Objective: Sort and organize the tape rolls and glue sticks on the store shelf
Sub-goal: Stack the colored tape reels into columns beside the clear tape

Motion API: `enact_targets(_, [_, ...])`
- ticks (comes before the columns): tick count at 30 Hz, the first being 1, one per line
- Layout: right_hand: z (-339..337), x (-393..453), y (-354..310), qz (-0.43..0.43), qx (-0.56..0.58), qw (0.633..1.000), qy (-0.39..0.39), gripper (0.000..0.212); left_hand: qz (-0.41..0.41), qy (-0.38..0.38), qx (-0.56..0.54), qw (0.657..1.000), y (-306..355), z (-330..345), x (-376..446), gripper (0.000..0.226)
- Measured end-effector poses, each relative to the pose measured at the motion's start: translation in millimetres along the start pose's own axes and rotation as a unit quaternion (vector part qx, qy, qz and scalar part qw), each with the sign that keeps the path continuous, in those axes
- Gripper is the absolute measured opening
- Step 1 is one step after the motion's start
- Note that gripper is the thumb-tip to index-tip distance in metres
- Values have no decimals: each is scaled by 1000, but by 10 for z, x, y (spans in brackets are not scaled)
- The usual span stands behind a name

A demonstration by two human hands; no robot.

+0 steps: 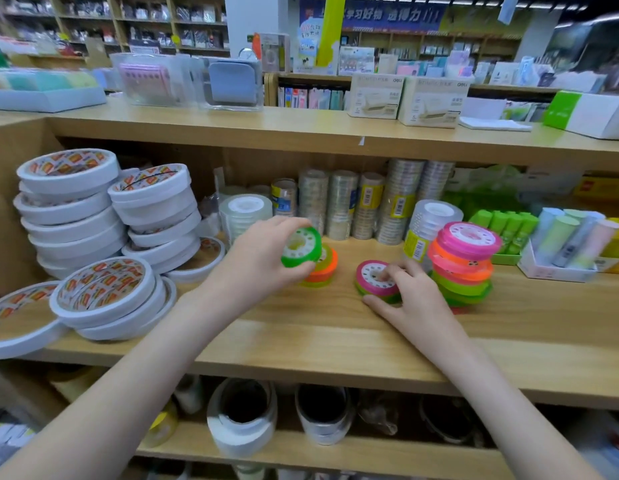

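My left hand [263, 258] grips a small translucent green tape roll [301, 247], fingers and thumb curled round its rim. The roll is lifted and tilted, white core facing me, directly above a short stack of orange and yellow-green tape rolls [322, 268] mid-shelf. So the drop is straight down; its axis needs to go vertical first to seat flat.

My right hand [410, 296] sits on a pink tape roll lying on a green one [377, 280], just right of that stack. Fingertips curl over the pink roll's core, thumb flat on the wooden shelf board [318, 341] toward its front edge. It looks like a light pinch, but blur hides the contact.

Just right of that hand: a tall leaning stack of pink, orange and green tape rolls [464, 263]. It's tilted, so any sideways bump could topple it.

Back edge: a row of clear tape roll sleeves [356, 202]. Left end: stacks of wide white double-sided tape rolls [93, 216], well apart from both hands. Right end: green glue sticks [509, 226] and pastel sticks in a white tray [557, 268].

Nothing stands between the held roll and the short stack.
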State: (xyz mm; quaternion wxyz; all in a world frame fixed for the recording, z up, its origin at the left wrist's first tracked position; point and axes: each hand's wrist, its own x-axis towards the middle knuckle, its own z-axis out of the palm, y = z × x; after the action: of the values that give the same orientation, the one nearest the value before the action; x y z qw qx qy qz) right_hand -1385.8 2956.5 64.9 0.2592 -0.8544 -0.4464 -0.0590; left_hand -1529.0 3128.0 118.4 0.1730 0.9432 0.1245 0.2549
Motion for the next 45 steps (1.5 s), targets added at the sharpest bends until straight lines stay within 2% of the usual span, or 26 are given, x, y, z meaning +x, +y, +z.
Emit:
enact_targets(4, [71,18,14,-5,-9,1000,-5,42,-10,-17,-32,999,-40,312,243,52])
enact_targets(7, [85,20,17,-2,-27,1000,-12,44,-33,-55,-38,997,-71,537,250,61])
enact_targets(16, [103,-27,-3,7,-68,998,18,40,-51,-54,-74,995,-145,601,306,59])
enact_targets(18, [50,-95,-16,-29,-56,997,54,31,-56,-43,-77,995,-171,596,307,60])
enact_targets(22, [-181,-274,-19,-123,-48,963,234,17,-44,-24,-56,997,-220,600,264,66])
enact_targets(23, [-258,-290,2,-124,-62,953,269,18,-39,-18,-52,998,-223,605,257,71])
enact_targets(25, [-387,-260,96,-64,-90,950,293,34,-28,8,-67,997,-197,627,249,80])
enact_targets(27, [-473,-186,182,28,-79,967,240,57,-36,50,-93,994,-153,668,239,83])
enact_targets(29, [-492,-141,222,83,-18,979,184,64,-69,90,-136,984,-127,712,219,82])
enact_targets(32, [-509,-128,263,68,13,974,217,58,-115,100,-192,969,-156,740,226,80])
enact_targets(37, [-670,-116,69,-15,58,955,289,55,-118,62,-207,969,-219,742,261,66])
enact_targets(41, [-495,79,-150,-85,68,975,192,57,-91,68,-204,972,-225,762,253,62])
enact_targets(45, [-40,99,-116,-54,37,994,93,59,-83,65,-208,972,-234,759,234,62])
